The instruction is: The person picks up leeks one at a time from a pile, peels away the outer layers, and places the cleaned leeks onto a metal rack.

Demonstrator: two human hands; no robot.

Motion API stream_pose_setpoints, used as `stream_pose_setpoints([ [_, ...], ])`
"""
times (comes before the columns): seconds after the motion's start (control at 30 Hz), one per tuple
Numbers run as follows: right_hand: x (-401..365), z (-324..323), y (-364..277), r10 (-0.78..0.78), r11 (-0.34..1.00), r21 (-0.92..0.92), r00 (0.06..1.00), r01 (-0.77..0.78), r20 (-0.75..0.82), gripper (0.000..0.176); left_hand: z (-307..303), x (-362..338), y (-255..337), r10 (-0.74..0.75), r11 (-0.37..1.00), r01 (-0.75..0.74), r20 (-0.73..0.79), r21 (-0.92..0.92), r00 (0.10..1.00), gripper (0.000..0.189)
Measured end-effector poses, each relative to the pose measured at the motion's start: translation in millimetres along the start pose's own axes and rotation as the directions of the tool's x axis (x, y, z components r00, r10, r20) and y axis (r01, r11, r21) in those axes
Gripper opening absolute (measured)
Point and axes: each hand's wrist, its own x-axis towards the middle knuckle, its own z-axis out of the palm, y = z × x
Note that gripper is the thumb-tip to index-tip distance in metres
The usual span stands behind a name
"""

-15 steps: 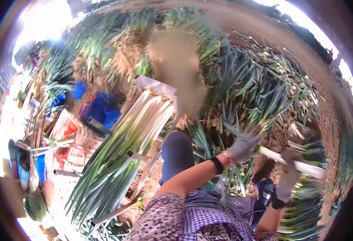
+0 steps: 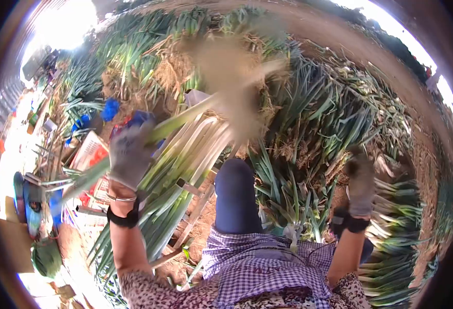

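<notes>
Gloved in grey, my left hand [image 2: 129, 157] is closed around a single leek [image 2: 198, 108], its white end toward the upper right and its green leaves toward the lower left. Beneath that leek lies a pile of leeks [image 2: 185, 159] on a metal-framed rack [image 2: 195, 208], white ends at the top. My right hand [image 2: 360, 185], in a dirty glove, hangs at the right above the ground, blurred, its fingers too unclear to read. Just right of it is a row of leeks [image 2: 396, 232].
Leek heaps [image 2: 319, 103] cover the ground ahead. At the left are a red and white crate [image 2: 90, 154], blue bags [image 2: 110, 109] and a green bundle [image 2: 46, 257]. My knee [image 2: 235, 190] is in the middle. A blurry smudge hides the upper centre.
My left hand has swung from the right side across to the rack, carrying the leek. My right hand no longer touches that leek and has moved slightly up.
</notes>
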Motion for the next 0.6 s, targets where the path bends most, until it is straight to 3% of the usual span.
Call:
stream_pose_setpoints([
  [0.03,-4,13,32,0.269,0.87,0.396,0.956,-0.294,0.118,0.025,27,-21,-21,-0.086,0.996,0.086,0.132,0.008,0.987,0.029],
  [0.07,-13,25,59,0.346,0.813,0.447,0.927,-0.372,0.142,0.022,80,-50,-55,-0.233,0.966,0.257,0.347,-0.023,0.909,0.024],
  [0.1,-23,38,84,0.417,0.747,0.496,0.893,-0.443,0.17,0.02,123,-74,-72,-0.194,0.961,0.262,0.453,-0.092,0.87,0.025],
  [0.13,-31,46,108,0.475,0.734,0.439,0.854,-0.517,0.212,0.019,198,-112,-87,-0.219,0.968,0.25,0.528,0.014,0.821,0.028],
  [0.2,-43,60,153,0.552,0.713,0.338,0.789,-0.614,0.269,0.02,264,-132,-79,-0.311,0.947,0.282,0.645,0.151,0.698,0.034],
  [0.27,-52,69,198,0.602,0.702,0.244,0.741,-0.669,0.297,0.023,282,-116,-60,-0.343,0.931,0.326,0.692,0.163,0.635,0.04],
  [0.33,-56,75,239,0.495,0.837,0.075,0.809,-0.541,0.318,0.028,280,-102,-60,-0.281,0.95,0.295,0.702,0.104,0.655,0.043],
  [0.4,-43,85,231,0.522,0.853,-0.196,0.782,-0.484,0.341,0.038,273,-102,-72,-0.197,0.919,0.382,0.726,-0.097,0.659,0.05],
  [0.43,-47,95,268,0.497,0.856,-0.322,0.814,-0.405,0.299,0.044,270,-94,-73,-0.113,0.943,0.298,0.696,-0.151,0.709,0.053],
  [0.47,-48,105,306,0.468,0.836,-0.445,0.84,-0.321,0.273,0.05,259,-77,-70,-0.037,0.956,0.219,0.659,-0.195,0.751,0.056],
  [0.53,-66,110,307,0.439,0.702,-0.686,0.874,-0.191,0.207,0.058,190,-11,-6,-0.036,0.909,0.264,0.568,-0.324,0.822,0.05],
  [0.6,-89,108,318,0.607,0.577,-0.805,0.732,-0.138,0.31,0.064,136,45,75,0.015,0.766,0.28,0.451,-0.579,0.893,0.044],
])
